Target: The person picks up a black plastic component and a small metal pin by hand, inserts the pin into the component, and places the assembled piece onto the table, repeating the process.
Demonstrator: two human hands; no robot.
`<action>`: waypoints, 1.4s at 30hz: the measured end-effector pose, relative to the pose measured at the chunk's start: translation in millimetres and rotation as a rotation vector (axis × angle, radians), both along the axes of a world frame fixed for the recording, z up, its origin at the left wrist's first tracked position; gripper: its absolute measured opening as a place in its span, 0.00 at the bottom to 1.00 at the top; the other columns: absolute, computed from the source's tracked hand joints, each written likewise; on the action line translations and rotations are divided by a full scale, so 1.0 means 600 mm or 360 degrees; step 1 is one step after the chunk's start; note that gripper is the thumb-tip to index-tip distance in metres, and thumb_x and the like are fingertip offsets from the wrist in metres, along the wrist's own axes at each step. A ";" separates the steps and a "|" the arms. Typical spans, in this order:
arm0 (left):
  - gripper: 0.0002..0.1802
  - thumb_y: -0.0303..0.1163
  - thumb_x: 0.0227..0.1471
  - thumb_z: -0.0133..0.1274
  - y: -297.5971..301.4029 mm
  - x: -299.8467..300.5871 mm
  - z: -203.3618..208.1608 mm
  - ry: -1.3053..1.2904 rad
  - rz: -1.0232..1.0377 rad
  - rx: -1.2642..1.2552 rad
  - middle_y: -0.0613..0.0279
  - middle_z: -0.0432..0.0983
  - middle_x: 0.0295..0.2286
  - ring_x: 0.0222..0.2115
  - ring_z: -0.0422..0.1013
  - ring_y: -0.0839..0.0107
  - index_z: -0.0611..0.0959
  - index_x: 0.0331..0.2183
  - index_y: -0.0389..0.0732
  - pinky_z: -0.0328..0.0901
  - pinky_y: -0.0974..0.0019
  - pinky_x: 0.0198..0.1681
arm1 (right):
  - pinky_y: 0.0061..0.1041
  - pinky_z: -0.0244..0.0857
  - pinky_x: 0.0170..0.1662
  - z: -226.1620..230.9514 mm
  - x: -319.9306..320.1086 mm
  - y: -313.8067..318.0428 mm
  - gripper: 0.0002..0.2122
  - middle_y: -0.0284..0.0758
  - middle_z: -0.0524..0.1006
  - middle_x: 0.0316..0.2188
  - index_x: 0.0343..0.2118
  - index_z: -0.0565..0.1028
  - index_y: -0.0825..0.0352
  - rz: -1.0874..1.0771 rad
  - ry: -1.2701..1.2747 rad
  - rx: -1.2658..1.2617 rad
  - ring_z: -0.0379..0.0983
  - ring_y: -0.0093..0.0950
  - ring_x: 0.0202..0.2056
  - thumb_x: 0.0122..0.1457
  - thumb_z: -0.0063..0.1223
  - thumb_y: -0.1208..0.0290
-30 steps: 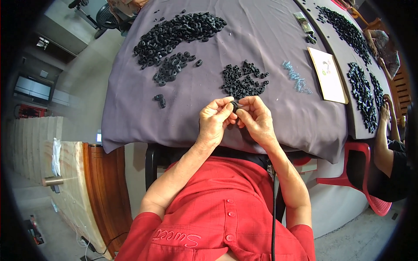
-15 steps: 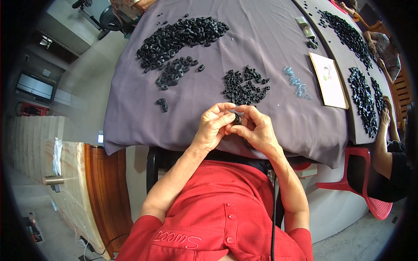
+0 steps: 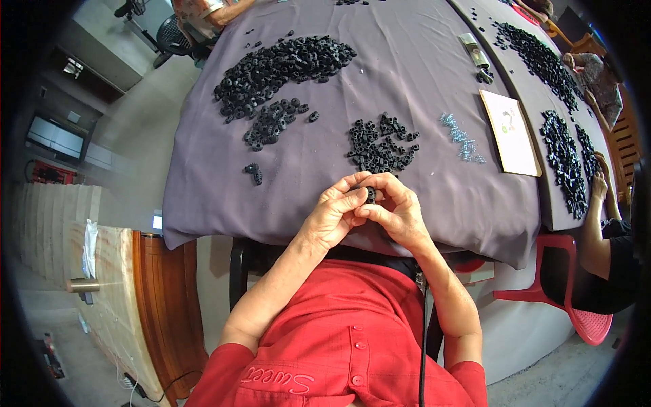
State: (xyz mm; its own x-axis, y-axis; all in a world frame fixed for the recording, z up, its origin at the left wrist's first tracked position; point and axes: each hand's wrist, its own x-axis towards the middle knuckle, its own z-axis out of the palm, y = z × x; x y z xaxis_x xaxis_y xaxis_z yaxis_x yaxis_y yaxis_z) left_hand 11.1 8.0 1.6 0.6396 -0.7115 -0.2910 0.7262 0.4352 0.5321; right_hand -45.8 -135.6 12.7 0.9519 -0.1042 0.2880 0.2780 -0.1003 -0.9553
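Between my two hands, over the near edge of the cloth, is a small black ribbed plastic part [image 3: 371, 195]. My left hand [image 3: 337, 209] pinches it from the left with thumb and fingers. From the right, my right hand [image 3: 397, 209] closes on it too, its thumb below and fingertips above. Just beyond my hands lies a pile of small black hollow pieces [image 3: 381, 144]. Right of that pile are several thin bluish metal springs [image 3: 462, 139]. To the left are a few loose ribbed black pieces [image 3: 253, 173] and a cluster of similar ones [image 3: 271, 124].
A big heap of black pieces [image 3: 285, 64] covers the far left of the grey-clothed table [image 3: 224, 203]. A pale board [image 3: 508, 132] lies at right, beside a clear packet [image 3: 475, 51]. Other people sit at the right and far left; one hand [image 3: 599, 186] works near another black pile [image 3: 563, 163].
The table appears slightly lower in the picture, with more of its far side showing. My hands remain together on the black part, with their fingers slightly shifted.
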 end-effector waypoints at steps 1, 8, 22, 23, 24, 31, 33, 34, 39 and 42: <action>0.19 0.25 0.49 0.54 0.000 -0.001 0.001 0.0005 0.0024 0.0009 0.66 0.74 0.29 0.25 0.70 0.80 0.72 0.45 0.42 0.68 0.76 0.27 | 0.16 0.58 0.32 -0.004 0.000 0.002 0.16 0.26 0.70 0.30 0.37 0.73 0.67 -0.0005 -0.0003 -0.0020 0.60 0.16 0.27 0.43 0.64 0.72; 0.20 0.24 0.48 0.55 0.007 0.003 -0.007 -0.0066 -0.0012 -0.0064 0.65 0.74 0.29 0.24 0.68 0.80 0.72 0.45 0.42 0.65 0.79 0.26 | 0.18 0.60 0.31 -0.007 0.002 0.005 0.12 0.29 0.71 0.30 0.35 0.73 0.68 -0.0025 -0.0121 -0.0093 0.63 0.18 0.26 0.47 0.60 0.73; 0.11 0.26 0.50 0.53 0.016 -0.001 -0.011 -0.0061 0.0000 -0.0120 0.53 0.77 0.30 0.22 0.69 0.79 0.77 0.39 0.41 0.62 0.76 0.24 | 0.25 0.67 0.31 0.047 -0.017 -0.063 0.13 0.40 0.74 0.32 0.36 0.74 0.68 -0.0256 -0.0250 -0.0750 0.72 0.31 0.30 0.45 0.58 0.77; 0.10 0.26 0.51 0.53 0.018 -0.002 -0.007 -0.0083 0.0014 -0.0110 0.53 0.77 0.29 0.21 0.69 0.79 0.77 0.38 0.41 0.62 0.76 0.23 | 0.23 0.67 0.30 0.048 -0.021 -0.088 0.07 0.38 0.74 0.28 0.32 0.75 0.69 -0.0452 -0.0151 -0.0684 0.72 0.29 0.27 0.48 0.56 0.79; 0.08 0.27 0.51 0.53 0.021 -0.003 0.001 -0.0107 0.0028 -0.0098 0.53 0.77 0.29 0.20 0.69 0.78 0.78 0.37 0.40 0.62 0.76 0.23 | 0.22 0.66 0.30 0.039 -0.024 -0.120 0.05 0.38 0.74 0.26 0.31 0.75 0.69 -0.0671 -0.0069 -0.0611 0.72 0.27 0.25 0.50 0.54 0.80; 0.07 0.23 0.48 0.55 0.086 0.015 0.039 -0.1009 0.0346 0.0906 0.66 0.76 0.27 0.22 0.66 0.86 0.81 0.33 0.38 0.61 0.81 0.24 | 0.33 0.65 0.34 0.000 -0.040 -0.270 0.03 0.41 0.72 0.29 0.28 0.71 0.68 -0.1268 0.0259 -0.1252 0.72 0.39 0.30 0.50 0.52 0.77; 0.07 0.22 0.48 0.55 0.108 0.030 0.030 -0.1441 0.0514 0.1135 0.68 0.74 0.27 0.25 0.66 0.85 0.82 0.34 0.36 0.61 0.81 0.28 | 0.34 0.65 0.34 -0.002 -0.031 -0.277 0.03 0.40 0.72 0.29 0.29 0.71 0.67 -0.1298 0.0274 -0.1343 0.71 0.40 0.31 0.50 0.52 0.77; 0.08 0.22 0.47 0.55 0.119 0.040 0.025 -0.1603 0.0599 0.1173 0.70 0.72 0.29 0.27 0.66 0.84 0.81 0.34 0.35 0.61 0.80 0.31 | 0.35 0.65 0.35 -0.001 -0.026 -0.277 0.03 0.41 0.73 0.29 0.29 0.71 0.67 -0.1297 0.0294 -0.1410 0.71 0.41 0.32 0.51 0.51 0.76; 0.08 0.22 0.44 0.56 0.161 0.046 0.042 -0.2028 0.0835 0.1785 0.62 0.73 0.28 0.24 0.68 0.76 0.82 0.32 0.37 0.63 0.74 0.28 | 0.37 0.64 0.36 -0.012 -0.015 -0.292 0.05 0.42 0.73 0.30 0.29 0.72 0.66 -0.1273 0.0493 -0.1486 0.71 0.42 0.34 0.53 0.50 0.71; 0.07 0.21 0.44 0.56 0.166 0.063 0.016 -0.2227 0.0880 0.1804 0.66 0.73 0.28 0.21 0.65 0.81 0.82 0.31 0.37 0.61 0.76 0.24 | 0.35 0.62 0.39 -0.023 -0.031 -0.326 0.06 0.41 0.72 0.30 0.29 0.71 0.67 -0.1233 0.0451 -0.1568 0.69 0.40 0.34 0.52 0.51 0.71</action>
